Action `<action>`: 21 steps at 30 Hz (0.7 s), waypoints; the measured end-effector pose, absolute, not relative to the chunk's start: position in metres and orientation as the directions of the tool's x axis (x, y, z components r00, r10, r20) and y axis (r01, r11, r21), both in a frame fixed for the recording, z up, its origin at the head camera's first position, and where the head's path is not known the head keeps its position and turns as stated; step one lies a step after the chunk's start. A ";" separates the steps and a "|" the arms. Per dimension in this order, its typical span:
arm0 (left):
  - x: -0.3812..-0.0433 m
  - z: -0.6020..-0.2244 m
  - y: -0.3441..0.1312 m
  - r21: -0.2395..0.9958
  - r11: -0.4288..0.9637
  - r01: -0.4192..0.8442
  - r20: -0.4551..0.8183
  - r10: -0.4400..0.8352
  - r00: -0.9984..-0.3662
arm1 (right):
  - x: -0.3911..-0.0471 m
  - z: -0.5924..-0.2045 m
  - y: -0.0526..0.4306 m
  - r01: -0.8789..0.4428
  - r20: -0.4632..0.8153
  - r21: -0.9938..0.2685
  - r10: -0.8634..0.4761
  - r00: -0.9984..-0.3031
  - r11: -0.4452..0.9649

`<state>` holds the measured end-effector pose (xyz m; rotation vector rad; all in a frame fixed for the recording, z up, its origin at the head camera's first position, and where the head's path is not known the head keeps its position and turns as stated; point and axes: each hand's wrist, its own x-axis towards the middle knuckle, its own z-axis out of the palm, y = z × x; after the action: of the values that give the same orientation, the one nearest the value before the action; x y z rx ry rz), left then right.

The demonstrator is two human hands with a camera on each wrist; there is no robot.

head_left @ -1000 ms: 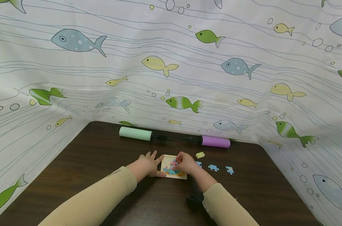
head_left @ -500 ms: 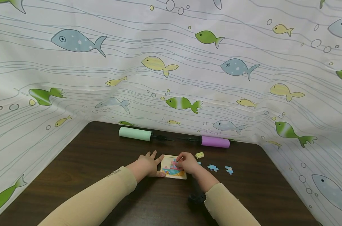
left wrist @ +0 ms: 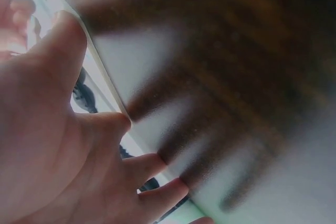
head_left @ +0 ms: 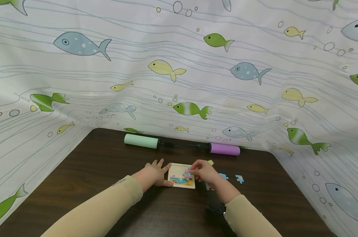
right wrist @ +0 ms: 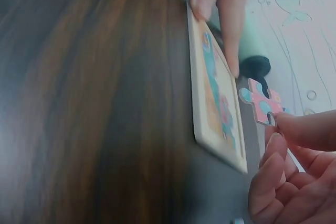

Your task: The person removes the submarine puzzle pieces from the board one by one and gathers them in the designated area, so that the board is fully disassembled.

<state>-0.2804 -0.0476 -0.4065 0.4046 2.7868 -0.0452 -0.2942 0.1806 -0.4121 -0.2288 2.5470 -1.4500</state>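
In the head view, my left hand (head_left: 155, 173) spreads its fingers at the left side of a small wooden puzzle tray (head_left: 182, 187), thumb at the lower left corner. The right wrist view shows its thumb on the tray rim. My right hand (head_left: 205, 171) pinches a pink and blue jigsaw piece (right wrist: 261, 102) between thumb and fingers, held up over the right part of the tray. A picture with a blue band and orange bits (head_left: 183, 181) fills the tray's lower part; its upper part is bare wood.
Loose jigsaw pieces (head_left: 239, 178) lie right of the tray, some partly behind my right hand and forearm. A yellow toy block (head_left: 210, 162) shows behind that hand. Toward the back lie a mint hand pump (head_left: 141, 141) and a purple one (head_left: 225, 149), before a fish-print curtain (head_left: 191, 79).
My right hand has moved right, from over the middle of the tray to its right side, with the jigsaw piece in its fingers. My left hand stays in place.
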 end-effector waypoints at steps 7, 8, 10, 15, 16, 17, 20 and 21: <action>-0.281 -0.408 -0.049 0.014 0.961 0.277 -0.318 0.267 -0.910 | -0.288 -0.400 0.223 -0.055 -0.095 -0.853 -0.257 -0.962 0.520; -0.281 -0.409 -0.049 0.014 0.961 0.277 -0.318 0.267 -0.910 | -0.287 -0.398 0.230 -0.054 -0.098 -0.853 -0.261 -0.960 0.519; -0.282 -0.409 -0.049 0.012 0.960 0.278 -0.321 0.267 -0.909 | -0.286 -0.394 0.246 -0.052 -0.102 -0.854 -0.265 -0.959 0.517; -0.283 -0.408 -0.049 0.010 0.959 0.283 -0.325 0.270 -0.906 | -0.281 -0.390 0.283 -0.018 -0.127 -0.841 -0.230 -0.965 0.541; -0.283 -0.408 -0.049 0.009 0.959 0.282 -0.325 0.270 -0.906 | -0.280 -0.391 0.289 -0.005 -0.136 -0.835 -0.215 -0.967 0.550; -0.283 -0.408 -0.048 0.010 0.960 0.281 -0.325 0.269 -0.907 | -0.279 -0.393 0.295 0.011 -0.147 -0.829 -0.200 -0.969 0.559; -0.283 -0.408 -0.049 0.014 0.959 0.282 -0.325 0.271 -0.906 | -0.276 -0.399 0.308 0.040 -0.179 -0.807 -0.178 -0.968 0.589; -0.283 -0.409 -0.049 0.013 0.959 0.282 -0.326 0.271 -0.906 | -0.275 -0.402 0.312 0.049 -0.189 -0.801 -0.174 -0.966 0.597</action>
<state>-0.2825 -0.0489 -0.4087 0.4034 2.7817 -0.0494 -0.2753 0.3122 -0.4019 -0.1021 2.5790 -1.3039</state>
